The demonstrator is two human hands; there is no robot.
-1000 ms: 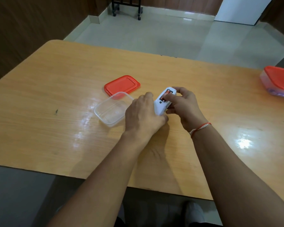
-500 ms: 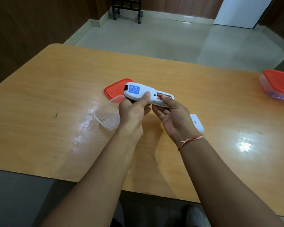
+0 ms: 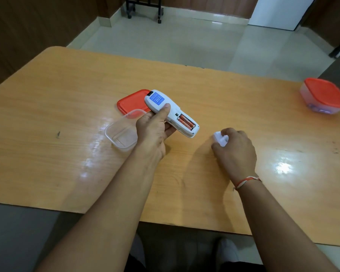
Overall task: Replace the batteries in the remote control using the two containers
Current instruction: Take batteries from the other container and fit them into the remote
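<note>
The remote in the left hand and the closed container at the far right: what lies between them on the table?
In the head view, only the right hand on the small white cover; otherwise bare table.

**Orange, white and red on a wood-grain desk**

The desk is orange-tan with wood grain. The remote is white with a blue label; its batteries are red-orange. Loose lid red; open container clear; closed container at 2 o'clock red-lidded.
</note>
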